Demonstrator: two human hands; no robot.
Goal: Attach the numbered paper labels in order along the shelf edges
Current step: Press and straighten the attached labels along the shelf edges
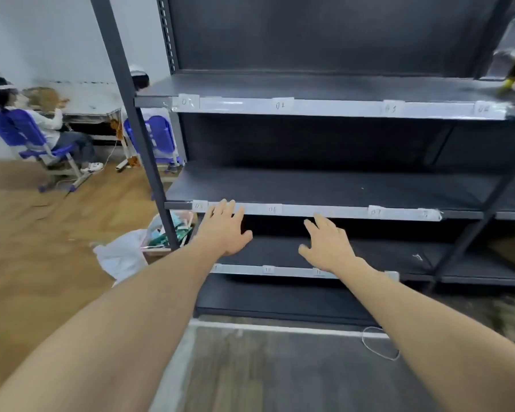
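Shelving [339, 188] of dark grey metal fills the middle and right of the frame, and three of its shelves carry a pale strip along the front edge. Four paper labels [283, 104] sit spaced along the top strip [324, 107] in the upper part of the frame (the handwritten numbers are too blurred to read with confidence). The middle strip [339, 211] shows four more labels [375, 211], the one farthest right crumpled at the strip's end. On the lowest strip [295, 271], low in the centre, small labels [268, 269] are partly hidden behind the forearms.

Both bare arms reach in from the bottom corners. The left hand [223, 230] is spread flat with nothing in it, its fingers [229, 207] straight and their tips meeting the middle strip between its first two labels. The right hand [329, 245] is likewise splayed and holds nothing; its fingers [320, 222] point up, their tips just under the same strip.

Left of the shelving's upright, a basket [177, 230] of packets stands on the wooden floor [42, 248] beside a white plastic bag [121, 257]. At the upper left a person sits on a blue chair [27, 135] at a tabletop [89, 98]. A white cord loop [381, 343] lies on the floor at lower right.
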